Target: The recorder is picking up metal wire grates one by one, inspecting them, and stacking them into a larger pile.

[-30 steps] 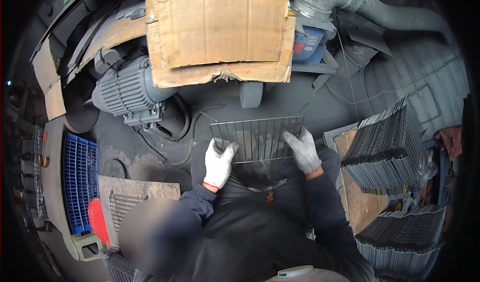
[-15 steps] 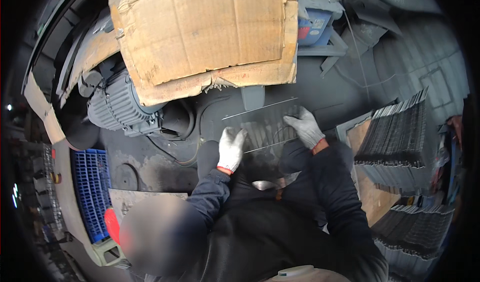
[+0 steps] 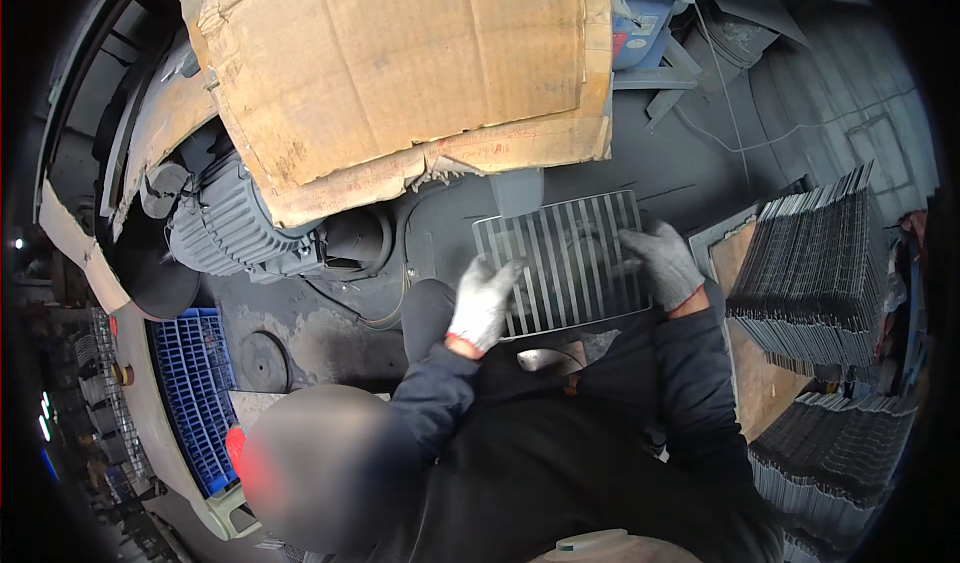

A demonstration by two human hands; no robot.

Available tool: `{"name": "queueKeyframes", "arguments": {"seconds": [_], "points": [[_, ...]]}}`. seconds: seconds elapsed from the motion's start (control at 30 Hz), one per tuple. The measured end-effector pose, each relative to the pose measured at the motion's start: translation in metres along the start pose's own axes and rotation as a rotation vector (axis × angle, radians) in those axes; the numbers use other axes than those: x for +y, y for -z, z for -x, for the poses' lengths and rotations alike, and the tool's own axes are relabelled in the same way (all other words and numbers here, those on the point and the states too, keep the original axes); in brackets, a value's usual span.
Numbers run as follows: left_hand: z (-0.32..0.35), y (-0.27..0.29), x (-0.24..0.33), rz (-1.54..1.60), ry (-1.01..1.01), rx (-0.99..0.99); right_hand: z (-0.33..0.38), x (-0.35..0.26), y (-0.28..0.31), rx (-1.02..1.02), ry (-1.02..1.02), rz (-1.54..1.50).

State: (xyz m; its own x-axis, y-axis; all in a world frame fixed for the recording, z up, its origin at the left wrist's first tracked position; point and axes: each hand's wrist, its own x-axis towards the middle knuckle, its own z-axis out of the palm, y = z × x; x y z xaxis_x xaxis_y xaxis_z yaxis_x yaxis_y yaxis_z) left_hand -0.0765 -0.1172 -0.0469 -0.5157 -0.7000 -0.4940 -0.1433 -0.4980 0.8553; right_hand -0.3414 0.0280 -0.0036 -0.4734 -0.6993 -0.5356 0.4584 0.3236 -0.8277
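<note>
My dark sleeves come up from the lower edge to the grille, a flat metal panel of parallel bars that I hold in both gloved hands just past my chest. My left hand grasps its near left corner, fingers spread over the bars, and my right hand grips its right edge, thumb on top. A second ago the panel lay lower and wider across the dark bench; half a second ago I had tipped it nearly edge-on so it showed as a thin sliver; now it faces me again, tilted slightly with the left end nearer. I judge that I have just turned it over and am looking at its other face, so it is mid-handling, not set down. Below it something pale and shiny shows between my arms; I cannot tell what it is. To my right, close by, stand stacks of like panels on a wooden board, with more stacks lower down. To my left sits a blue crate. Farther off, a grey ribbed motor rests at the bench's back, and above it a torn cardboard sheet overhangs it all.
</note>
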Motion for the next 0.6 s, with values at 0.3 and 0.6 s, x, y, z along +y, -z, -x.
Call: {"name": "queueKeyframes", "arguments": {"seconds": [0.3,0.6], "points": [[0.028,0.085,0.023,0.306,0.185,0.071,-0.031,0.044,-0.075,-0.164,0.178,0.335],[0.011,0.002,0.036,0.269,0.173,-0.217,0.03,-0.034,-0.006,0.075,0.174,0.077]]}}
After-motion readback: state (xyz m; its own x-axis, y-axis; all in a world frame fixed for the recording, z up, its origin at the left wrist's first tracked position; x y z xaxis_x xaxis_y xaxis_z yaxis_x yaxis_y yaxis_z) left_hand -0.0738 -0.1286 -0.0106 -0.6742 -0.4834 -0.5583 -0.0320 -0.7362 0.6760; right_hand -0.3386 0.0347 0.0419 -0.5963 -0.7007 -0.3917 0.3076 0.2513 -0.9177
